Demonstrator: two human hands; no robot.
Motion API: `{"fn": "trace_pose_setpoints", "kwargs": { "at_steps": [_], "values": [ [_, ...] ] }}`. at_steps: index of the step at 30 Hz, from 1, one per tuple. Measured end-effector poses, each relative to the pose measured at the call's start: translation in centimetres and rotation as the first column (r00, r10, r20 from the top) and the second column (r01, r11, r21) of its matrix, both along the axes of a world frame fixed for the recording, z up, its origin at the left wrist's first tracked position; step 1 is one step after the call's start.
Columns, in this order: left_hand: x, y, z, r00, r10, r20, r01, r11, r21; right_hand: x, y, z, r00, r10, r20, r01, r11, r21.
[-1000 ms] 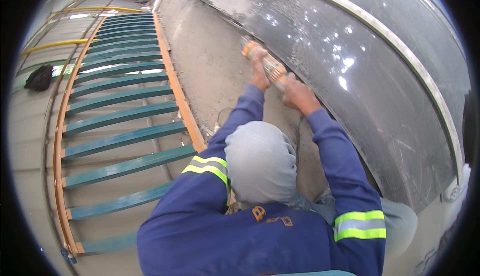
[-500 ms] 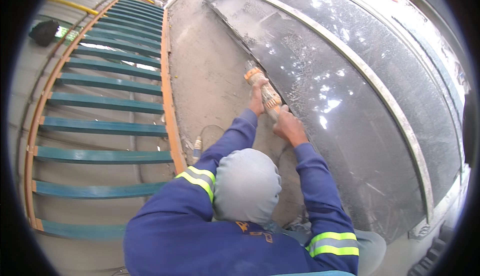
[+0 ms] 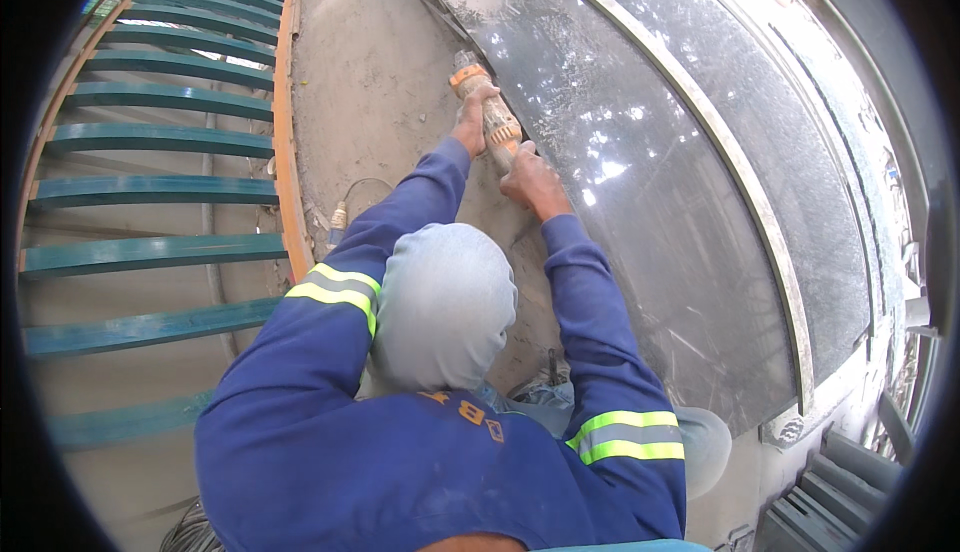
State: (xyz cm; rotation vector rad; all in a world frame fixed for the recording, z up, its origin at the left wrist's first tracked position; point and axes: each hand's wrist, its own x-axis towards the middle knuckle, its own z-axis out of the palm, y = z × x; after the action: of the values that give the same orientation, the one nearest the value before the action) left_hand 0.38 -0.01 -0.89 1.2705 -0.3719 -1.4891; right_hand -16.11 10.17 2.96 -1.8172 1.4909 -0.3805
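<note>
Dusty floor (image 3: 350, 132) fills the upper middle of the frame, with a rack (image 3: 165, 192) of teal slats and an orange rail (image 3: 287, 132) along the left and a dark, wet-looking slab (image 3: 690, 332) sweeping down the right. The tool (image 3: 504, 133), tan and orange and coated in dust, lies aslant in the upper middle, its nose (image 3: 464, 60) pointing up the frame close by the slab's near edge; whether the two touch I cannot tell. The left grip (image 3: 473, 118) is wrapped around the tool's front body, and the right grip (image 3: 537, 184) clasps its rear end. The likeliest trouble, I judge, is a kick: if the nose caught the slab's edge while the tool was running, it could twist both wrists or chip that edge. The left grip sits not far behind the nose, so a slip on the dusty casing could carry the fingers forward. A cord (image 3: 366, 181) loops from a connector (image 3: 338, 220) just beside the left sleeve (image 3: 400, 202); an elbow swung outward might snag it. Loose grit underfoot could also upset the crouch, with the knee (image 3: 445, 302) tucked between the arms leaving little room to recoil.
</note>
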Motion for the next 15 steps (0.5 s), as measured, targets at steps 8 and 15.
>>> {"fn": "trace_pose_setpoints", "kwargs": {
  "at_steps": [8,15],
  "values": [
    [-1.7,1.8,2.1,1.000,-0.019,-0.018,0.020,1.000,0.017,-1.4,1.1,1.9,0.998,-0.012,0.059,0.008,0.998,0.066],
    [-0.4,2.1,2.3,1.000,-0.025,0.019,0.024,0.998,0.050,-0.6,1.6,2.8,0.996,-0.003,0.092,-0.007,0.993,0.114]
  ]
}}
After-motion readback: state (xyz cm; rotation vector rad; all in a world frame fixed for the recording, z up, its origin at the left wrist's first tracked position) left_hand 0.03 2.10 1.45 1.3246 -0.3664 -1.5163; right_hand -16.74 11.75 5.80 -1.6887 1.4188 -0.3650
